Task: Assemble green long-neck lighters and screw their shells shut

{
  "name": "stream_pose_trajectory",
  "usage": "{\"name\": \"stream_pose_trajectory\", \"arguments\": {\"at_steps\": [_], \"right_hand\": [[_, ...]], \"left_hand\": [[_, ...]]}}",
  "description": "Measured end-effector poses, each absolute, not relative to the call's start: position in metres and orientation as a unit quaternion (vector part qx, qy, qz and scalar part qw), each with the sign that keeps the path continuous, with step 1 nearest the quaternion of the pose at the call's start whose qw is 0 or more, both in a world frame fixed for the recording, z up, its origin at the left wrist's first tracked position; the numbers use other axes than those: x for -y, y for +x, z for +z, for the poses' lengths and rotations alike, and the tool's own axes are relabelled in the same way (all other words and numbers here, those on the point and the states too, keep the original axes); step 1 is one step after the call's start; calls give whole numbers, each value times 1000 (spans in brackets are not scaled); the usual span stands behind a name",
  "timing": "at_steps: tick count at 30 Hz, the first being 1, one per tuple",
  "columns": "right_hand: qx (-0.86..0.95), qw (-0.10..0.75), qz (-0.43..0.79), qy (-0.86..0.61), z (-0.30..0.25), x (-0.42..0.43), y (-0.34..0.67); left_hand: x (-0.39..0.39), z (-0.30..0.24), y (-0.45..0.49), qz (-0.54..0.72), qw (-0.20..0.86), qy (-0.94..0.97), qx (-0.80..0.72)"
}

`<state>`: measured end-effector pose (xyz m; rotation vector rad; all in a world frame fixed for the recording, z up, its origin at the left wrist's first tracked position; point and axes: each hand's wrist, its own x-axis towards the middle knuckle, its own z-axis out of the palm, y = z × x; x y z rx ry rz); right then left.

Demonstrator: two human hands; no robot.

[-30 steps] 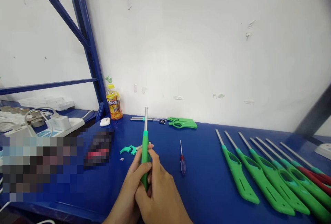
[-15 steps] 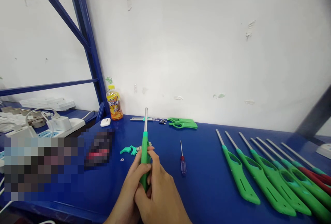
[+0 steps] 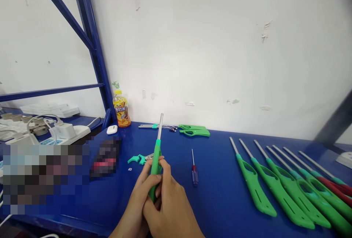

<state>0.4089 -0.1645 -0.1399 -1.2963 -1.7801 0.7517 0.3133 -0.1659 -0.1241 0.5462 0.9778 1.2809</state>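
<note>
Clasping lighter [image 3: 156, 154] — near bench [image 3: 220, 201] front edge

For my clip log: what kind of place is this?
Likely an assembly workbench: left hand and right hand grip a green utility lighter, a row of lighters lies on the blue table, with a screwdriver nearby.

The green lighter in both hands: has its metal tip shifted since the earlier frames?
Yes. The green lighter has tilted: its metal tip swung right, away from the orange bottle.
</note>
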Motion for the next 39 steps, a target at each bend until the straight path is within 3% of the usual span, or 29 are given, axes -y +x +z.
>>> {"name": "stream_pose_trajectory", "arguments": {"at_steps": [39], "right_hand": [[695,424,276,-511,-140,166,405]], "left_hand": [[167,-124,315,581,660,205,-429]]}}
